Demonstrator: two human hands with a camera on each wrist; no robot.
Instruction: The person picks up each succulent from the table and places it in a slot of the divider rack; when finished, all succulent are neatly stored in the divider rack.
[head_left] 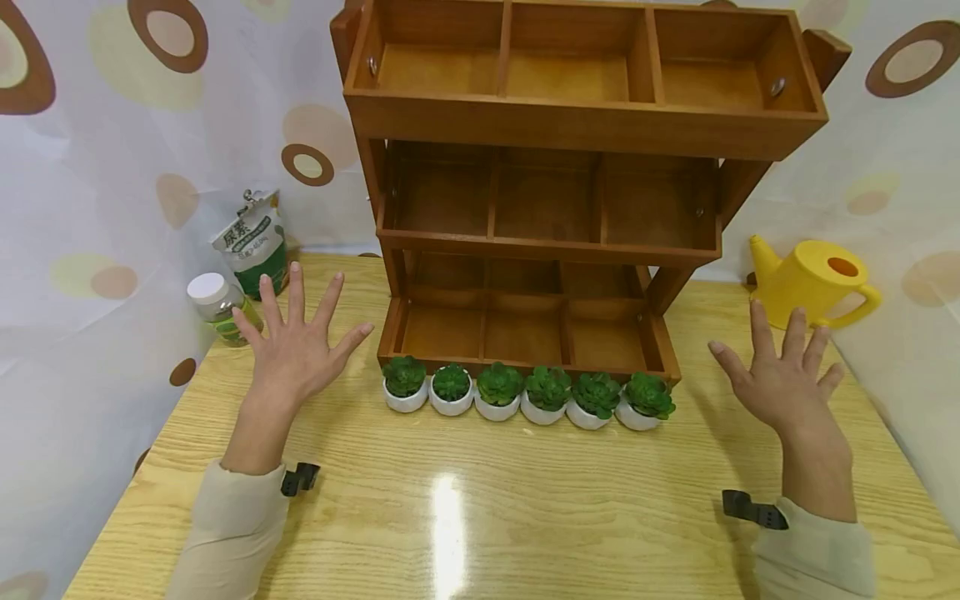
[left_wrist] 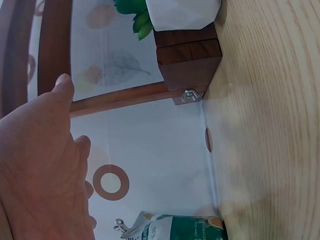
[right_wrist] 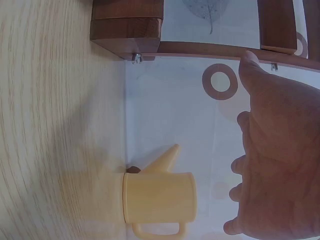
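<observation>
My left hand (head_left: 291, 354) is held over the left of the table with fingers spread, holding nothing. Closest to it are a white-capped jar (head_left: 222, 308) and a clipped green-and-white bag (head_left: 257, 246). On the other side, my right hand (head_left: 787, 383) is likewise spread and holds nothing, just in front of a yellow watering can (head_left: 806, 279). Between the hands, several small succulents in white pots (head_left: 500, 390) stand in a row along the front of a brown wooden tiered shelf (head_left: 585, 129). In the left wrist view, one white pot (left_wrist: 185, 12) shows by the shelf's foot.
The shelf's stepped tiers are divided into compartments, and its top tier leans toward the viewer. A light wood table (head_left: 360, 508) carries everything. Behind it and at both sides hangs a white sheet (head_left: 97, 208) with brown and beige circles.
</observation>
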